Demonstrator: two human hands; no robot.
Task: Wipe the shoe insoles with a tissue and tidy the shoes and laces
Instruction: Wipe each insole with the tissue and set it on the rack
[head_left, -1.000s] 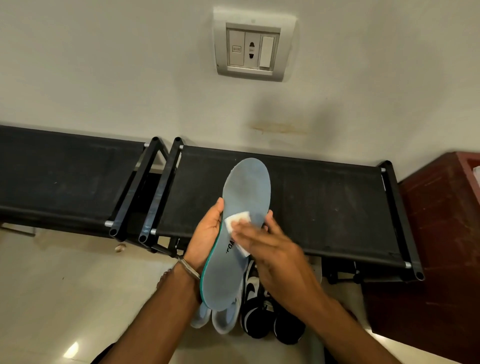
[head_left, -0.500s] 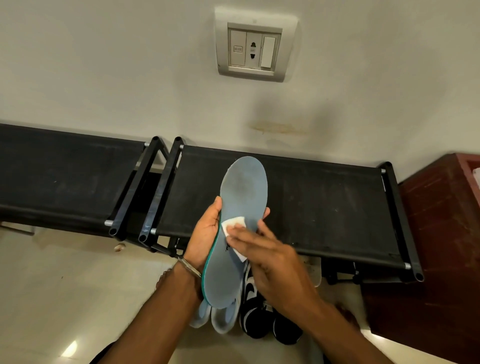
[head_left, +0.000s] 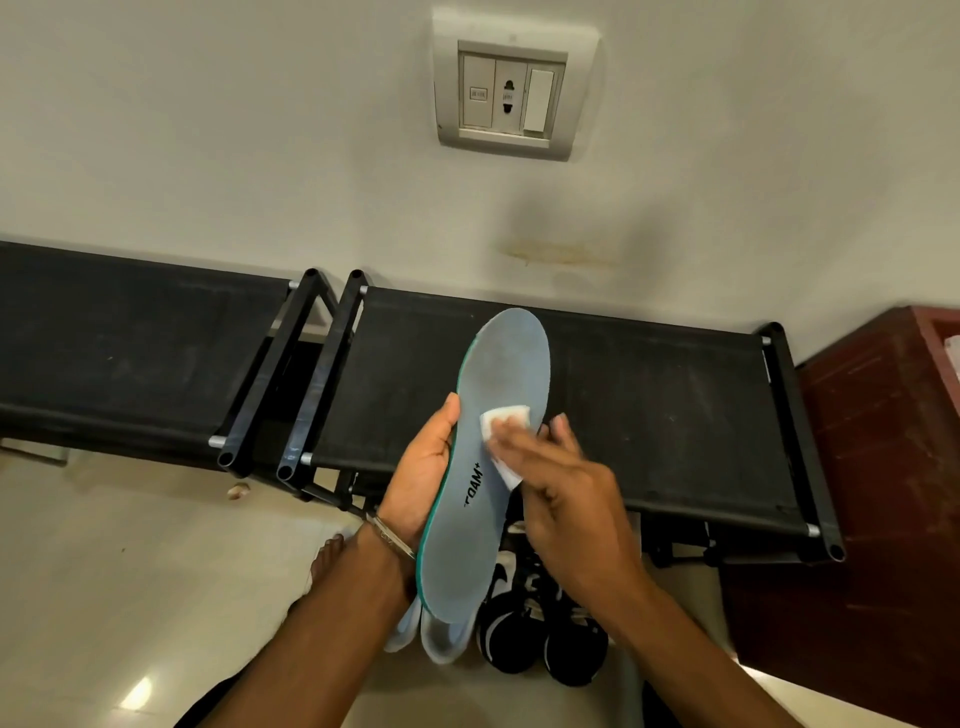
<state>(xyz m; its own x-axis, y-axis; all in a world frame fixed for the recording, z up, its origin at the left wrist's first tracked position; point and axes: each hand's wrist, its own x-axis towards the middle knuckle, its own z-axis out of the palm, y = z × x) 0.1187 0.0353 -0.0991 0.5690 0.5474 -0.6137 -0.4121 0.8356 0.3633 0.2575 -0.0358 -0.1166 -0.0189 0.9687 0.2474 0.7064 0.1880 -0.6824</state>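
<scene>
A grey-blue insole (head_left: 496, 395) with a teal edge and black lettering is held upright over the shoe rack. My left hand (head_left: 423, 470) grips its left edge at the middle, thumb on the front. My right hand (head_left: 563, 496) presses a folded white tissue (head_left: 501, 423) against the insole's middle with straight fingers. Below the insole, on the floor, stand a pair of pale blue shoes (head_left: 439, 636) and a pair of black and white shoes (head_left: 540, 631), partly hidden by my arms.
A black fabric shoe rack (head_left: 649, 410) stands against the wall, with a second one (head_left: 119, 353) to its left. A dark red cabinet (head_left: 872, 493) is at the right. A wall socket plate (head_left: 511, 93) is above. My bare foot (head_left: 324, 558) rests on the tiled floor.
My right hand has slid the tissue a little up and to the right along the insole. The left hand keeps the same hold on the insole.
</scene>
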